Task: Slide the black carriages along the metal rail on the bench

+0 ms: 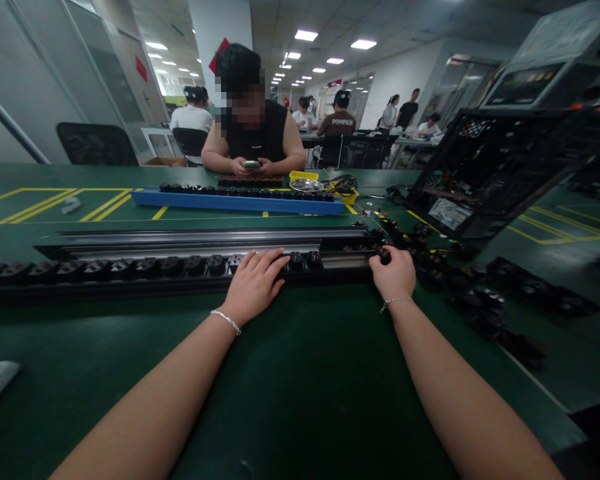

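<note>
Black rail (130,289) under left hand (254,281).
Left loosely open, palm down, round parts (195,263) leftward; right hand (396,273) curled, pinching small black part (385,255).

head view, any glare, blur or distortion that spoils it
In the head view, the ceiling lights burn out white; in the head view, the computer case looks slanted and stretched, probably wide-angle distortion; in the head view, the black rail loses detail in shade, and the black parts beyond the right hand blur together.
</note>
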{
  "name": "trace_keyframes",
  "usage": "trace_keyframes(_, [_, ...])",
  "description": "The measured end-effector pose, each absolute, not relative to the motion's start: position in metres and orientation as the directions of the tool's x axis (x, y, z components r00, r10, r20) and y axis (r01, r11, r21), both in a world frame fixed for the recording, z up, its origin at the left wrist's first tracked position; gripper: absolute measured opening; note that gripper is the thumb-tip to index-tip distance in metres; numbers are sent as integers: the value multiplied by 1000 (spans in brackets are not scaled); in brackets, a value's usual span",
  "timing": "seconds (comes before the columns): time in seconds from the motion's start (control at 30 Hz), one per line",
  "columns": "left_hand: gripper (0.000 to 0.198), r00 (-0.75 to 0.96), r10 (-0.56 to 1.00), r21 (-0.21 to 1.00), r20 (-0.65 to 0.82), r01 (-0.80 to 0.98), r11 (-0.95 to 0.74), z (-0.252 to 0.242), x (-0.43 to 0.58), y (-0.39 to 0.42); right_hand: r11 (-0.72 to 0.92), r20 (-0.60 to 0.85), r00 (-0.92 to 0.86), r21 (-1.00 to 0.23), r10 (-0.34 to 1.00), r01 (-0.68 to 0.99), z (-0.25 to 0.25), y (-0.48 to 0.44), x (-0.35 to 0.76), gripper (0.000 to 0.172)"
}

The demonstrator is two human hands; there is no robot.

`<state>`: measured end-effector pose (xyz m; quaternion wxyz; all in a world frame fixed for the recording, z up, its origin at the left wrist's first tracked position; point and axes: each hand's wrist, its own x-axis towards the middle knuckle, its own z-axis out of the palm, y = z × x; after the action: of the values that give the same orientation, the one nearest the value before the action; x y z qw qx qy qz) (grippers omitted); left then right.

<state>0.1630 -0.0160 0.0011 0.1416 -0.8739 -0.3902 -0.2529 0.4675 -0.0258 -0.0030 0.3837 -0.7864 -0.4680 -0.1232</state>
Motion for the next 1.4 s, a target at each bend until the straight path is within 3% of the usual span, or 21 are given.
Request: trace_keyframes(1.4, [43, 559, 610, -34, 562, 752, -658, 3, 164, -17, -301, 574, 599, -534, 558, 791, -6, -24, 501, 44])
